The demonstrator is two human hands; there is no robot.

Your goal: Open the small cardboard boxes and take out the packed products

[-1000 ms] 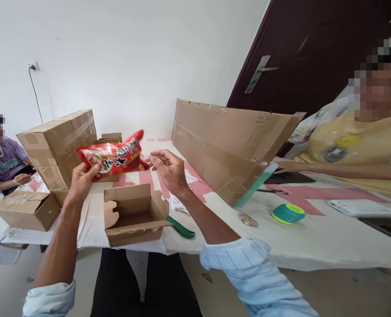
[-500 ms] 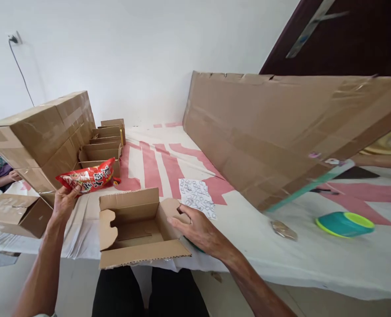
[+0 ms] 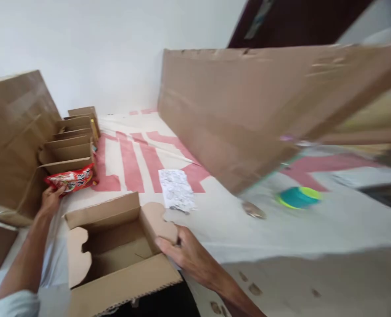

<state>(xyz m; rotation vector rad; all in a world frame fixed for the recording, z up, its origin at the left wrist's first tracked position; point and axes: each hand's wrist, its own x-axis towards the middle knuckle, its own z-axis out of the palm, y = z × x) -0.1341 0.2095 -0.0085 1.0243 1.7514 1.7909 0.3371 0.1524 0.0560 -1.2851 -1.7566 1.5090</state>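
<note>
A red snack packet (image 3: pixel 74 179) with printed lettering is in my left hand (image 3: pixel 51 200), pinched at its left end. It lies against the front of a row of cardboard boxes (image 3: pixel 69 152). My right hand (image 3: pixel 190 251) grips the right end flap of an open cardboard box (image 3: pixel 119 257), thumb on the near face and fingers behind. That box looks bare inside and sits at the table's front edge, over my legs. To its upper right, a white sheet of paper (image 3: pixel 177 189) with small drawn marks lies on the cloth.
Tall cardboard panels stand at left (image 3: pixel 13 132) and right (image 3: pixel 241 101). On the red-and-white cloth (image 3: pixel 215 229) are a teal and lime bowl (image 3: pixel 299 197) and a small brown packet (image 3: pixel 254 210). Brown scraps (image 3: pixel 255 289) lie on the floor.
My view has swung right and everything has shifted left. The red packet has come up against the front of the box row. My right hand now holds the box's end flap, and the box is nearer me.
</note>
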